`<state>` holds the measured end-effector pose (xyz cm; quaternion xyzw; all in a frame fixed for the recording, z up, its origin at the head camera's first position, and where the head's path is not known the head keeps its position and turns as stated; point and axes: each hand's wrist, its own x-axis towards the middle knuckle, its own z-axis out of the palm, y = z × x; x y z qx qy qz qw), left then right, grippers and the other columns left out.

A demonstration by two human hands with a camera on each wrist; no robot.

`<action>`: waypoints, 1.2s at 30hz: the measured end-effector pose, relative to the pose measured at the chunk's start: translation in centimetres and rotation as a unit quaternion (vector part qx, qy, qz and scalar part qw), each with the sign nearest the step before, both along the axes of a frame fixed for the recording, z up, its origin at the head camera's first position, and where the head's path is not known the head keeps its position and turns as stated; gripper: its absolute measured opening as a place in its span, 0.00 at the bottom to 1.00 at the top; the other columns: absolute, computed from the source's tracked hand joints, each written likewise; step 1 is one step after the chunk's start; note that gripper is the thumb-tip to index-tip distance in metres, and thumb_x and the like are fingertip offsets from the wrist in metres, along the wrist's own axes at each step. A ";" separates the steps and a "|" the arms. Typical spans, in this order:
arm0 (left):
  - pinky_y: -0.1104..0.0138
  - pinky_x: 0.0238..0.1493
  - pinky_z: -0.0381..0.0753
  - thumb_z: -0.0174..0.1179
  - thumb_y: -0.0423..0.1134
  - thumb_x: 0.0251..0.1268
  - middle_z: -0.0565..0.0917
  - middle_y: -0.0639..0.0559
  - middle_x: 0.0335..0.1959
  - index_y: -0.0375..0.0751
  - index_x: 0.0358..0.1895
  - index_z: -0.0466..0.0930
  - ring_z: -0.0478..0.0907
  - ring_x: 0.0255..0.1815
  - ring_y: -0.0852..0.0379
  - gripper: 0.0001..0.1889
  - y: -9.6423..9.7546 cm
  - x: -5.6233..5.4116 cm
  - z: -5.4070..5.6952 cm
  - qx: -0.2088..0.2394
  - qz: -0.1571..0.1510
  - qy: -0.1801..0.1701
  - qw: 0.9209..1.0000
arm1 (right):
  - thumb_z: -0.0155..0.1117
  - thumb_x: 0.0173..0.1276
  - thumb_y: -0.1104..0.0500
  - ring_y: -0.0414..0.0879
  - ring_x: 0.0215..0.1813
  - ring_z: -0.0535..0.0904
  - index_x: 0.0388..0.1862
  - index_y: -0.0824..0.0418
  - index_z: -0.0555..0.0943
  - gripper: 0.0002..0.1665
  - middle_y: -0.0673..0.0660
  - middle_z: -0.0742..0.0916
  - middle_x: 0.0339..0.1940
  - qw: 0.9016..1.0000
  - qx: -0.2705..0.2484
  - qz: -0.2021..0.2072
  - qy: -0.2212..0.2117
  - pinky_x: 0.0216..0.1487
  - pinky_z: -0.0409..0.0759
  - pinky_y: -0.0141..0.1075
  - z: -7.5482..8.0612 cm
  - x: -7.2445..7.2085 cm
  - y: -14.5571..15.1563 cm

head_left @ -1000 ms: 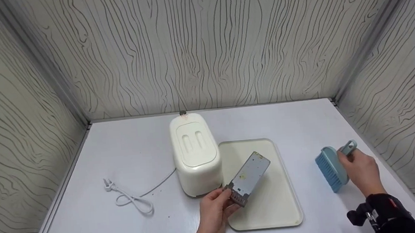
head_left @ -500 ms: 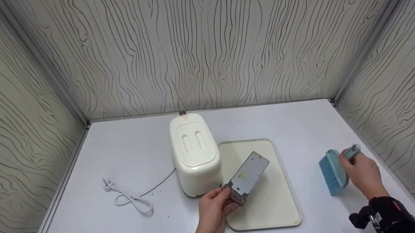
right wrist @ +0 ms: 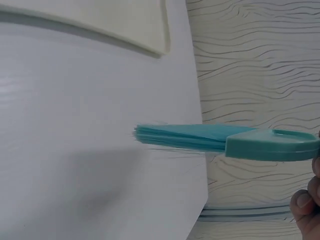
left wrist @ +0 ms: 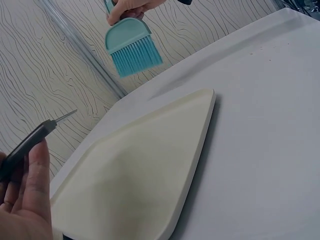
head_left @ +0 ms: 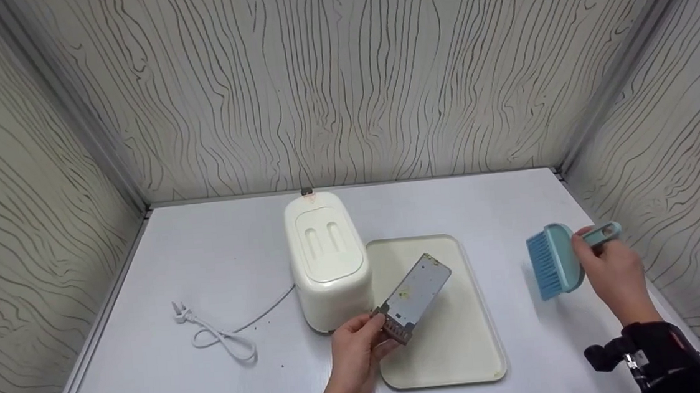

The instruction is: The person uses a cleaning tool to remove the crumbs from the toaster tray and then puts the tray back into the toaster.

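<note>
My left hand pinches the dark slotted end of a flat metal toaster crumb tray. Yellowish crumbs cling to its grey plate, which slants over a cream tray. Seen edge-on in the left wrist view, the crumb tray is held up off the cream tray. At the right, my right hand grips a light-blue hand brush by its handle, bristles facing left. The right wrist view shows the brush raised above the table, with a shadow below. A white toaster stands left of the cream tray.
The toaster's white cord and plug lie looped on the table at the left. A few dark specks dot the white table. Patterned wall panels enclose the back and both sides.
The brush first shifted slightly right and towards me, then rose and moved away from me, its handle turning clockwise. My left hand and the crumb tray have hardly moved.
</note>
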<state>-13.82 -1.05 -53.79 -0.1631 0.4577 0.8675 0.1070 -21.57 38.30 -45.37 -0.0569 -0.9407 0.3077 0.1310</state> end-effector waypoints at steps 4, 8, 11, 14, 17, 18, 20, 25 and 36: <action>0.61 0.47 0.88 0.62 0.34 0.71 0.87 0.38 0.49 0.26 0.53 0.78 0.88 0.46 0.50 0.15 -0.1 0.0 0.1 -0.003 -0.001 -0.002 1.000 | 0.49 0.81 0.45 0.34 0.36 0.76 0.55 0.65 0.79 0.26 0.69 0.87 0.48 0.999 -0.025 0.010 0.028 0.34 0.73 0.25 1.9 -0.1 -1.8; 0.61 0.47 0.88 0.61 0.35 0.71 0.87 0.38 0.49 0.27 0.54 0.78 0.87 0.46 0.50 0.15 -0.2 -0.1 0.2 -0.002 -0.005 -0.007 1.000 | 0.52 0.81 0.45 0.24 0.39 0.74 0.56 0.64 0.79 0.24 0.65 0.87 0.49 0.997 -0.044 0.033 0.056 0.37 0.72 0.19 3.4 -0.1 -4.1; 0.62 0.46 0.88 0.62 0.34 0.71 0.87 0.38 0.49 0.27 0.53 0.78 0.87 0.45 0.51 0.15 -0.2 -0.2 0.2 -0.007 -0.006 -0.005 1.000 | 0.55 0.80 0.47 0.27 0.41 0.78 0.56 0.64 0.79 0.22 0.62 0.87 0.47 0.992 -0.076 0.060 0.082 0.39 0.75 0.19 4.4 -0.1 -6.1; 0.63 0.44 0.88 0.62 0.35 0.69 0.87 0.39 0.47 0.27 0.52 0.79 0.88 0.43 0.52 0.14 -0.2 -0.2 0.2 -0.023 -0.005 -0.002 1.000 | 0.57 0.79 0.49 0.32 0.40 0.80 0.55 0.65 0.79 0.20 0.58 0.86 0.44 0.984 -0.121 0.095 0.095 0.39 0.79 0.22 5.3 -0.3 -8.1; 0.64 0.42 0.88 0.63 0.35 0.68 0.88 0.39 0.45 0.27 0.51 0.80 0.88 0.41 0.53 0.15 -0.2 -0.1 0.2 -0.038 -0.005 0.000 0.999 | 0.58 0.79 0.49 0.38 0.39 0.79 0.56 0.65 0.77 0.21 0.55 0.84 0.39 0.972 -0.173 0.132 0.084 0.41 0.81 0.27 5.8 -0.4 -9.9; 0.65 0.42 0.88 0.63 0.35 0.68 0.88 0.39 0.45 0.27 0.51 0.80 0.88 0.40 0.53 0.15 -0.2 -0.2 0.2 -0.039 -0.007 0.000 0.999 | 0.57 0.79 0.48 0.40 0.38 0.78 0.56 0.65 0.77 0.21 0.54 0.83 0.38 0.968 -0.190 0.143 0.074 0.42 0.82 0.28 5.8 -0.4 -10.5; 0.65 0.42 0.88 0.63 0.35 0.68 0.87 0.38 0.45 0.27 0.51 0.80 0.87 0.40 0.53 0.15 -0.3 -0.1 0.3 -0.039 -0.010 0.000 0.999 | 0.58 0.79 0.47 0.41 0.39 0.78 0.57 0.65 0.76 0.23 0.54 0.82 0.38 0.958 -0.225 0.167 0.054 0.45 0.84 0.29 5.7 -0.4 -11.6; 0.66 0.41 0.87 0.64 0.36 0.68 0.87 0.38 0.47 0.28 0.51 0.81 0.86 0.40 0.54 0.15 -0.4 -0.1 0.3 -0.049 -0.016 -0.006 0.999 | 0.60 0.78 0.47 0.42 0.39 0.76 0.57 0.65 0.75 0.23 0.55 0.79 0.37 0.930 -0.301 0.209 0.001 0.45 0.84 0.32 5.0 -0.6 -14.3; 0.65 0.40 0.87 0.64 0.37 0.67 0.87 0.42 0.43 0.31 0.50 0.82 0.85 0.37 0.55 0.14 -0.5 -0.1 0.4 -0.083 -0.032 -0.012 0.996 | 0.62 0.77 0.51 0.43 0.30 0.66 0.54 0.64 0.75 0.19 0.53 0.71 0.29 0.900 -0.366 0.225 -0.074 0.32 0.67 0.31 2.3 -0.8 -17.9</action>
